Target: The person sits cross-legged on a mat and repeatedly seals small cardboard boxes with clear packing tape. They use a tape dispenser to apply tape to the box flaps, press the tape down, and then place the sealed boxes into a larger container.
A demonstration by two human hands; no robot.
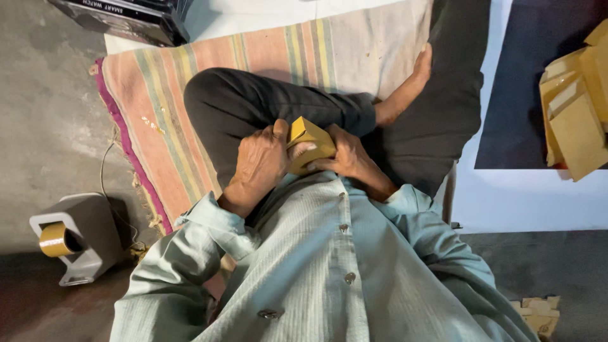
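Observation:
A small yellow cardboard box [308, 134] is held in my lap between both hands. My left hand [259, 161] wraps the box's left side, thumb up along its edge. From the right, my right hand [350, 157] grips its lower right corner with the fingers curled under. Most of the box is hidden by my fingers; only its top corner and a side face show. I sit cross-legged in dark trousers [253, 104] and a pale green shirt [316, 253].
A striped mat [164, 82] lies under me. A grey tape dispenser with a brown tape roll [57, 239] stands at the left on the concrete floor. Folded yellow boxes [576, 107] are stacked at the right. A dark box [126, 19] sits top left. More cardboard pieces [538, 313] lie bottom right.

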